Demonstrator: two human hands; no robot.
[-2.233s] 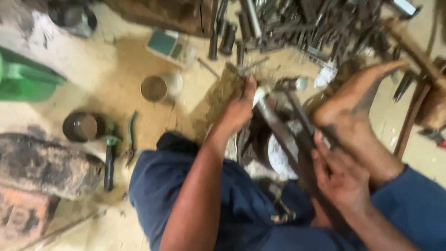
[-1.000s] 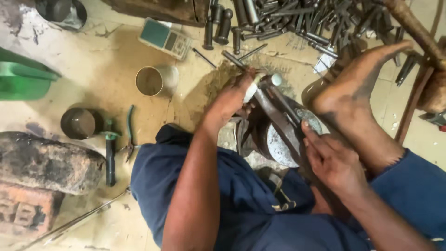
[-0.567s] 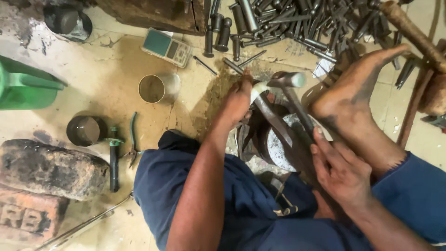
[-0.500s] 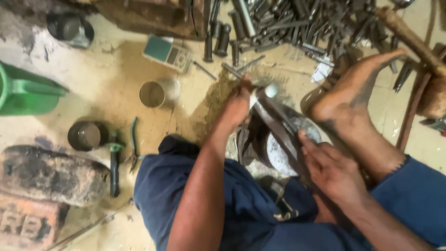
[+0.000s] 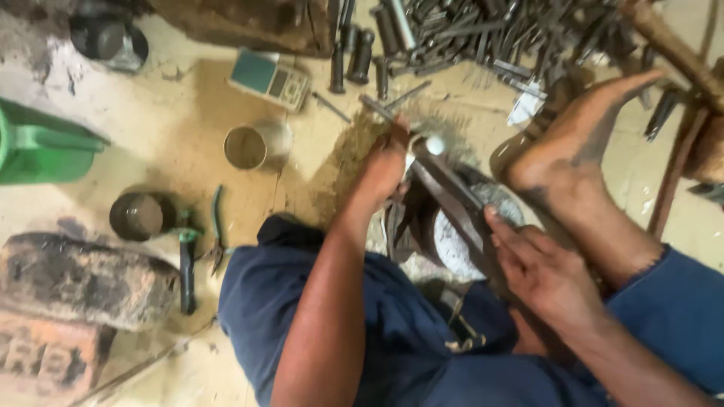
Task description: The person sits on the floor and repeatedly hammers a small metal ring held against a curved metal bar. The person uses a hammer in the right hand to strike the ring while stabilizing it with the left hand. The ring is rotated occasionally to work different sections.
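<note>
Our right hand (image 5: 544, 265) closes over the near end of the long metal lever (image 5: 452, 202), pressing it down for leverage. Just beyond it, our left hand (image 5: 385, 167) pinches a small workpiece at the lever's far head (image 5: 433, 145), steadying it.

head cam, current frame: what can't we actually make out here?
Head view only:
- What the left hand pinches: hidden under its fingers; grip unclear.
- Lower end of the long metal tool: covered by the right hand.
- Pile of metal rods: cut off by the top edge, blurred.
- Green container: cut off at the left edge.
- Small scale: display too small to read.
</note>
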